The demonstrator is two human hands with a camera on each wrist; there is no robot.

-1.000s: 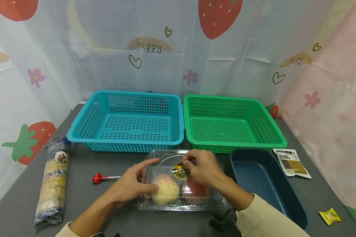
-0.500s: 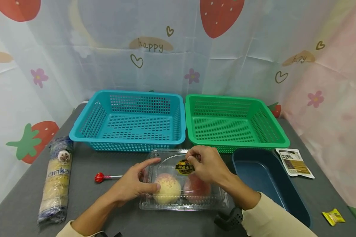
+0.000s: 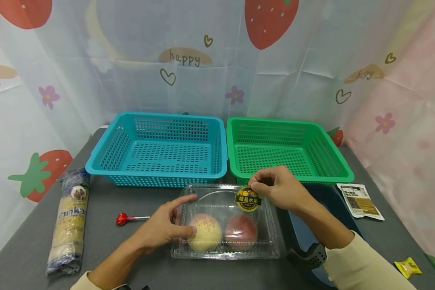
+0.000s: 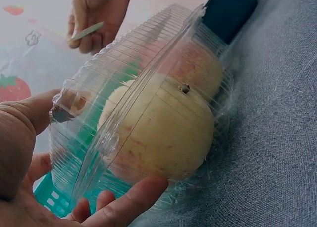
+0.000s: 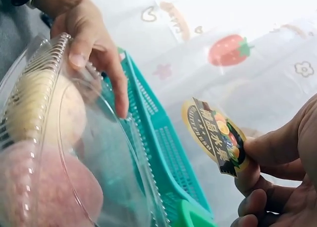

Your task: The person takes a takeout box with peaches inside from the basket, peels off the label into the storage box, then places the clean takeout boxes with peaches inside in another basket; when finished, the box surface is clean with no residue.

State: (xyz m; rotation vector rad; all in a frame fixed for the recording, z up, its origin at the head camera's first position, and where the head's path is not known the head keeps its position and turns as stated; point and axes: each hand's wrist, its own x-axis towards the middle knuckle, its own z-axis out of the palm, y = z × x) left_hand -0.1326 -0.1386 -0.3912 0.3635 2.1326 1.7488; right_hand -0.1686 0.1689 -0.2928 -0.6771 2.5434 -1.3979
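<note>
A clear plastic clamshell box lies on the grey table with a yellow-pink peach and a red peach inside. My left hand holds the box's left end, thumb low and forefinger on the lid. The left wrist view shows these fingers curled round the clamshell box beside the yellow peach. My right hand pinches a round black-and-yellow sticker above the lid's far right. In the right wrist view the sticker hangs free of the box.
A blue basket and a green basket stand side by side behind the box. A dark blue tray is under my right forearm. A red lollipop, a long noodle packet, a white sachet and a yellow candy lie around.
My right hand has pulled the sticker off the lid's middle and carried it up and to the right. The left hand and the box have stayed put.
</note>
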